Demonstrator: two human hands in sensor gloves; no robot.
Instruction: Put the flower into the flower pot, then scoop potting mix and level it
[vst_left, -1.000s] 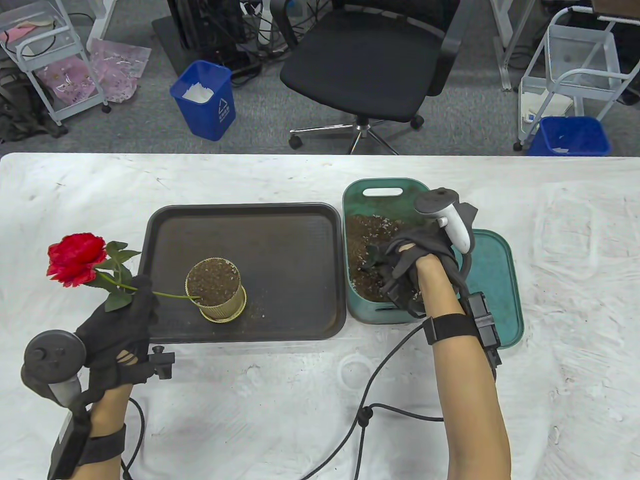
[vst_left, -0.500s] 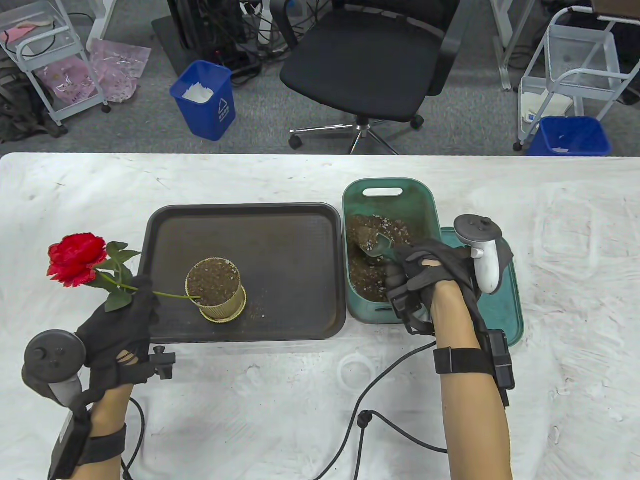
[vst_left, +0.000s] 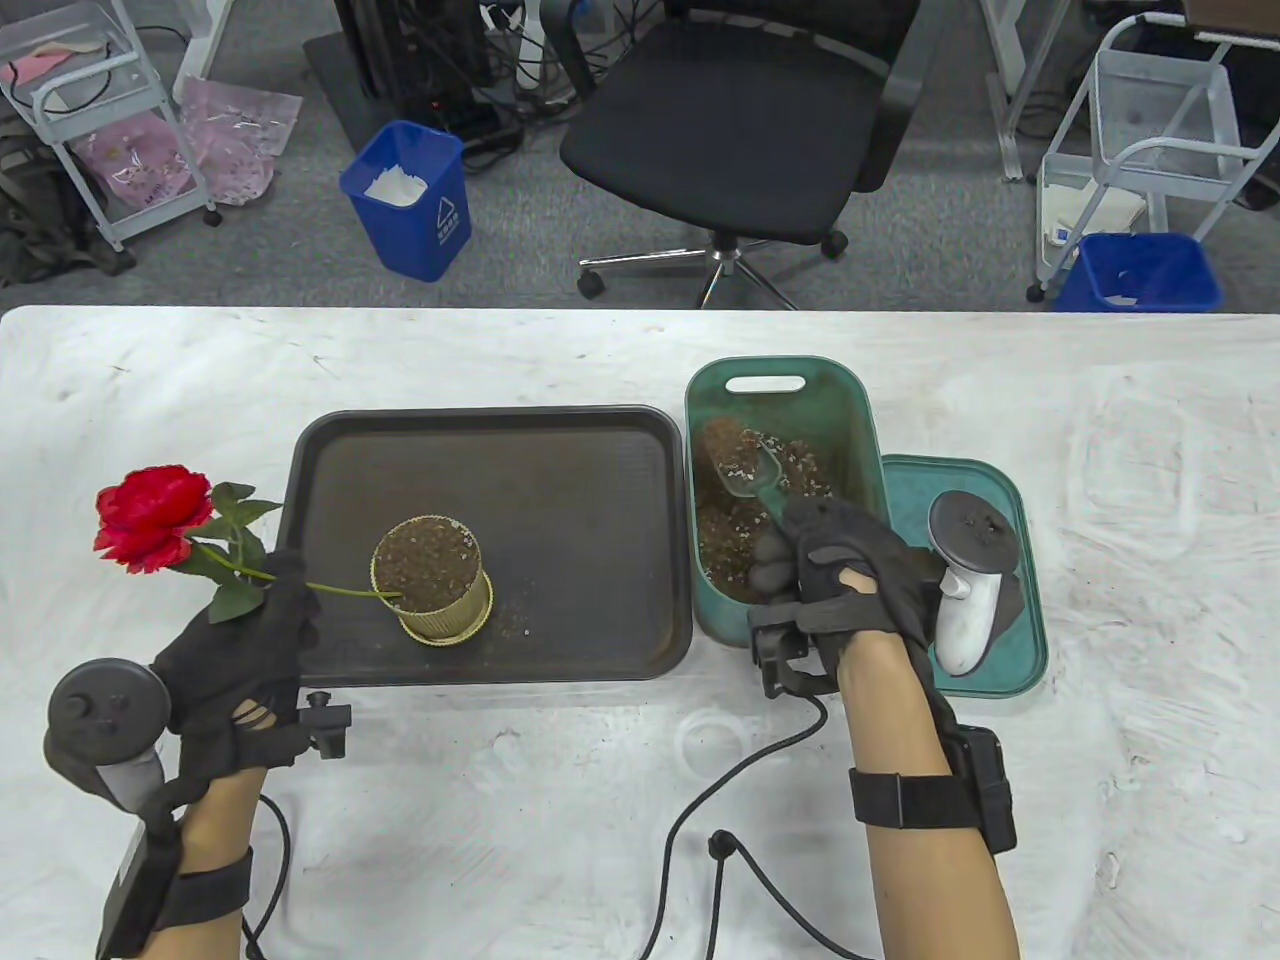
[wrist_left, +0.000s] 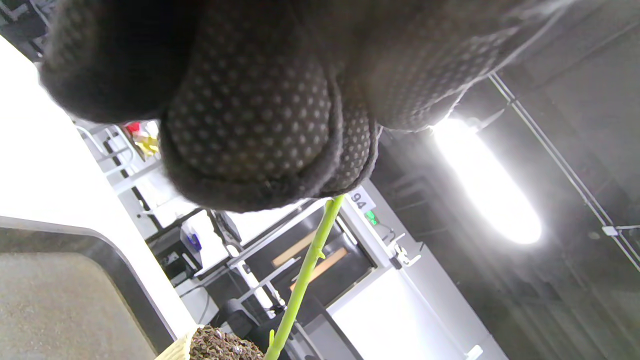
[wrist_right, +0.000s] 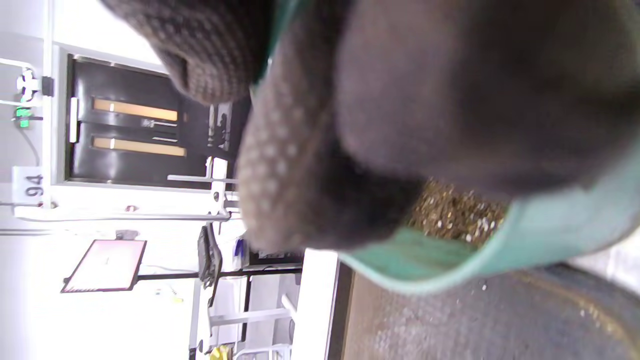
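A red flower (vst_left: 152, 517) leans far left, its green stem (vst_left: 340, 590) (wrist_left: 303, 272) running into the soil of the ribbed gold flower pot (vst_left: 432, 580) on the dark tray (vst_left: 560, 470). My left hand (vst_left: 255, 640) pinches the stem left of the pot. My right hand (vst_left: 825, 570) grips the handle of a green scoop (vst_left: 745, 468) loaded with potting mix, held over the green bin (vst_left: 860, 420) of potting mix (vst_left: 730, 545). In the right wrist view, my gloved fingers (wrist_right: 300, 165) block most of the frame, with the bin's rim (wrist_right: 500, 255) below them.
The bin's green lid (vst_left: 1010, 520) lies on the table right of the bin, under my right hand's tracker. A black cable (vst_left: 720, 800) loops across the white table near the front edge. An office chair (vst_left: 740, 130) stands beyond the far edge.
My right hand drew back toward the front edge and turned, and the scoop rose out of the mix with a load. The left hand and the flower stayed still.
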